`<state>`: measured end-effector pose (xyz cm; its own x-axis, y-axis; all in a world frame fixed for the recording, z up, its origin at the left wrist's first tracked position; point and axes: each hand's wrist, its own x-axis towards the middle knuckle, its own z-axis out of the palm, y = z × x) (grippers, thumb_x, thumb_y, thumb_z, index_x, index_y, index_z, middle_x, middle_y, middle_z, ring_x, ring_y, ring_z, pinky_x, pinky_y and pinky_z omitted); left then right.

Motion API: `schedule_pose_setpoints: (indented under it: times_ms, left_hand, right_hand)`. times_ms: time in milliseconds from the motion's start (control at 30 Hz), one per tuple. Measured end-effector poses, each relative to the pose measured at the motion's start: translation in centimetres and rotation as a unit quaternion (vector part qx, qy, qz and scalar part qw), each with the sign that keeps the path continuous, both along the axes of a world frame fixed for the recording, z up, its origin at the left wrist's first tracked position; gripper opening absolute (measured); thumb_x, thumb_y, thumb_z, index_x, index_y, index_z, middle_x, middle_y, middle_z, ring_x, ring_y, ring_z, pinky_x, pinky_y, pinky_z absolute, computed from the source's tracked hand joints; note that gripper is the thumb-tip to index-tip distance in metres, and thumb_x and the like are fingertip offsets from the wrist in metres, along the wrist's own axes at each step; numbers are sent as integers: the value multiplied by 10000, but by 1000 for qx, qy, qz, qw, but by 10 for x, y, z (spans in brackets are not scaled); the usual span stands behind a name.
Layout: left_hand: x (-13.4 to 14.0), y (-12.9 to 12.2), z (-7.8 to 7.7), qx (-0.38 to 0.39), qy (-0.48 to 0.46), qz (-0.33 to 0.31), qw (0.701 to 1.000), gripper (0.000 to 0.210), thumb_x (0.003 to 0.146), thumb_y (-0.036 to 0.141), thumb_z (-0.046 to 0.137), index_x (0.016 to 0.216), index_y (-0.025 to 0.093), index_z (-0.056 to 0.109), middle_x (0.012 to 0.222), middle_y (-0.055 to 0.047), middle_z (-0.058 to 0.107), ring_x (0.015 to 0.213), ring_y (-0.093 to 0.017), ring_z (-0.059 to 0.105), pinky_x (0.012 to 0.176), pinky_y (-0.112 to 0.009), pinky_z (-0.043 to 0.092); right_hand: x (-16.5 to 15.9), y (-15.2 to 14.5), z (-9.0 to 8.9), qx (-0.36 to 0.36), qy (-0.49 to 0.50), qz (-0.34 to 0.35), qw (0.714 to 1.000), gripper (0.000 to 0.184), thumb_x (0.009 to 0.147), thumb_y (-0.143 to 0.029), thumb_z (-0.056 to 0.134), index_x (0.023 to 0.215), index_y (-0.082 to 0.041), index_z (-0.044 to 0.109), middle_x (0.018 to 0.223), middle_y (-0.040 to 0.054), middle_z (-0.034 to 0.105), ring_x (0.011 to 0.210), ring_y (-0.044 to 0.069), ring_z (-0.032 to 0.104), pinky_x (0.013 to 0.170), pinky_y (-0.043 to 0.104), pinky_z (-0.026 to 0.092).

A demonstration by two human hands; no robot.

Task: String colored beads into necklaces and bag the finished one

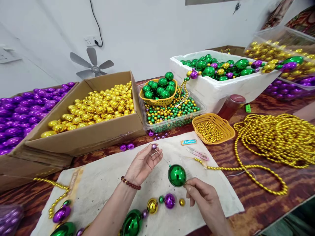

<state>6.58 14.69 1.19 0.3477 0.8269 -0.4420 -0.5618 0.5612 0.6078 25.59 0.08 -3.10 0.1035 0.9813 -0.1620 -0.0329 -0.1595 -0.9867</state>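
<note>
Between thumb and fingertips, my left hand (142, 164) pinches a small purple bead (154, 146). From it a thin pale thread (162, 157) slants down to a tiny green bead and a large shiny green ball (176, 175). My right hand (205, 196) is closed at the ball's lower right edge, with thumb and forefinger pinched against it. Below my hands, a string of beads lies on the white cloth (103, 183), including a purple ball (169, 201), a gold ball (152, 206) and another large green ball (132, 223), partly behind my left forearm.
Cardboard boxes hold gold balls (105, 105) and purple balls (22, 111). A clear tub (172, 123) of small beads carries a basket of green balls (161, 88). A foam box (192, 90) stands behind. Small scissors (198, 153), a yellow basket (226, 134) and gold bead strands (278, 141) lie right.
</note>
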Motion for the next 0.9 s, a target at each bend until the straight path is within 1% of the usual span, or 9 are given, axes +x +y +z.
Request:
schedule_pose_setpoints:
  times_ms: [167, 300, 533, 667, 733, 800, 867, 900]
  left_hand:
    - [4, -3, 1, -5, -2, 9, 1000, 113, 891, 170, 607, 943, 94, 672, 890, -90, 709, 864, -193, 696, 851, -332, 572]
    - [6, -4, 1, -16, -1, 22, 1000, 113, 890, 177, 609, 927, 88, 669, 885, -88, 711, 870, -201, 698, 852, -338, 574]
    - [9, -1, -3, -31, 14, 33, 999, 110, 878, 207, 632, 887, 100, 659, 853, -78, 710, 831, -193, 701, 820, -335, 578]
    - [9, -3, -4, 6, 39, 29, 999, 85, 851, 198, 666, 884, 120, 655, 878, -66, 709, 866, -205, 701, 850, -351, 559]
    - [10, -7, -2, 36, 65, 9, 997, 111, 828, 195, 693, 918, 144, 654, 918, -59, 708, 894, -224, 702, 866, -373, 544]
    - [11, -12, 2, 64, 92, -25, 993, 161, 825, 224, 700, 967, 162, 658, 983, -70, 706, 943, -248, 693, 892, -393, 523]
    - [13, -15, 8, 90, 113, -49, 988, 182, 844, 270, 679, 985, 154, 672, 1053, -97, 697, 1000, -255, 671, 922, -396, 499]
    - [13, -16, 10, 103, 125, -50, 985, 188, 852, 286, 669, 977, 146, 683, 1076, -106, 690, 1006, -247, 662, 922, -387, 495]
  right_hand:
    - [-3, -2, -1, 4, -9, -10, 1000, 270, 939, -376, 545, 782, -173, 629, 629, -29, 550, 544, 111, 530, 549, 215, 409]
    - [-4, -1, 0, 2, -21, -25, 999, 282, 920, -390, 556, 763, -169, 632, 608, -30, 528, 513, 112, 509, 511, 217, 396]
    - [-4, 0, 3, -3, -40, -24, 999, 292, 909, -390, 555, 728, -170, 621, 591, -30, 509, 511, 114, 488, 508, 217, 381]
    - [-7, -1, 1, -6, -41, -33, 999, 291, 909, -394, 554, 736, -170, 625, 583, -33, 493, 509, 113, 487, 503, 212, 385]
    - [-8, 1, 0, -7, -39, -41, 998, 287, 912, -396, 553, 753, -169, 631, 594, -30, 506, 507, 112, 500, 503, 212, 392]
    - [-8, 4, 0, -7, -32, -43, 999, 278, 918, -390, 550, 772, -169, 634, 617, -28, 525, 499, 108, 517, 500, 212, 403]
    - [-8, 8, 1, -6, -18, -32, 999, 269, 928, -380, 538, 788, -170, 632, 657, -24, 551, 486, 99, 528, 491, 208, 412]
    - [-7, 11, 2, -5, -12, -23, 1000, 264, 933, -375, 529, 799, -172, 631, 680, -22, 567, 483, 94, 530, 488, 205, 418]
